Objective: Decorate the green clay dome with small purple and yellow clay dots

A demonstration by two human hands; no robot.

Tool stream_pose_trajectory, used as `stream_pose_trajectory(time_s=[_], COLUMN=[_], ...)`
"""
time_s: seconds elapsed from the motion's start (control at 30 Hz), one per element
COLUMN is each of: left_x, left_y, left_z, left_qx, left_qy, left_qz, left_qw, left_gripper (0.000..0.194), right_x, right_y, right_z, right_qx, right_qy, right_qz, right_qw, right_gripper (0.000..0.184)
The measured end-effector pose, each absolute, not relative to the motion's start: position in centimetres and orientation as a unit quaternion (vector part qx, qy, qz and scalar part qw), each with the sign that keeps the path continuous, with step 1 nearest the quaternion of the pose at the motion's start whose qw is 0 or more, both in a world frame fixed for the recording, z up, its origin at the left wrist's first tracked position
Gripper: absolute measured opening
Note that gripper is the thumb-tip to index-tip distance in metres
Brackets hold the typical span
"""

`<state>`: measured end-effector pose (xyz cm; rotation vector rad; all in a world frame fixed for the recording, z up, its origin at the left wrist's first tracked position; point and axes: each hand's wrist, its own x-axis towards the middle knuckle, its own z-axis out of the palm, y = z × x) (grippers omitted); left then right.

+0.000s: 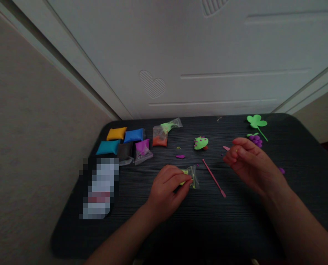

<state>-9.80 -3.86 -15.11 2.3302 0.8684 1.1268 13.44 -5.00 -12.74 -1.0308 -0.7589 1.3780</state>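
My left hand (168, 193) rests low over the table, its thumb and fingers closed on a small clear zip bag (194, 180) of yellow modelling clay. Part of that bag is hidden under my fingers. Raised at the right, my right hand (254, 163) pinches a tiny yellow bit of clay (237, 150) between thumb and fingers. Between the hands lies a thin pink modelling tool (214, 178). Beyond it stands a green clay tree (201, 142) dotted with purple, with a brownish-red base. Yellow crumbs (178, 147) and a purple clay piece (180, 156) lie just past my left hand.
At the left are bags of yellow-orange (117, 133), blue (134, 135), teal (108, 147), black (125, 151) and purple (142, 148) clay. Orange (160, 141) and green (167, 127) bags lie behind. A green clover (256, 121) and purple grapes (255, 140) sit far right.
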Motion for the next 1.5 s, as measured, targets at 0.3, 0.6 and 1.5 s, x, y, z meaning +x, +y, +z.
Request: stream_pose_trajectory(time_s=[0.3, 0.6, 1.5], left_x=[-9.7, -9.7, -9.8], left_y=[-3.9, -3.8, -3.9], left_z=[-15.0, -15.0, -14.9], left_qx=[0.836, 0.836, 0.835], left_qy=[0.312, 0.311, 0.302], left_qz=[0.407, 0.408, 0.411], left_qw=[0.196, 0.198, 0.206], left_gripper=[0.014, 0.013, 0.016], right_x=[13.9, 14.3, 14.9], right_y=[-5.4, -5.1, -4.7], right_z=[-13.3, -13.2, -13.8], right_qx=[-0.46, -0.516, -0.606], right_qy=[-0.361, -0.455, -0.513], right_qz=[0.582, 0.497, 0.364], right_qw=[0.565, 0.528, 0.487], right_gripper=[0.008, 0.011, 0.013])
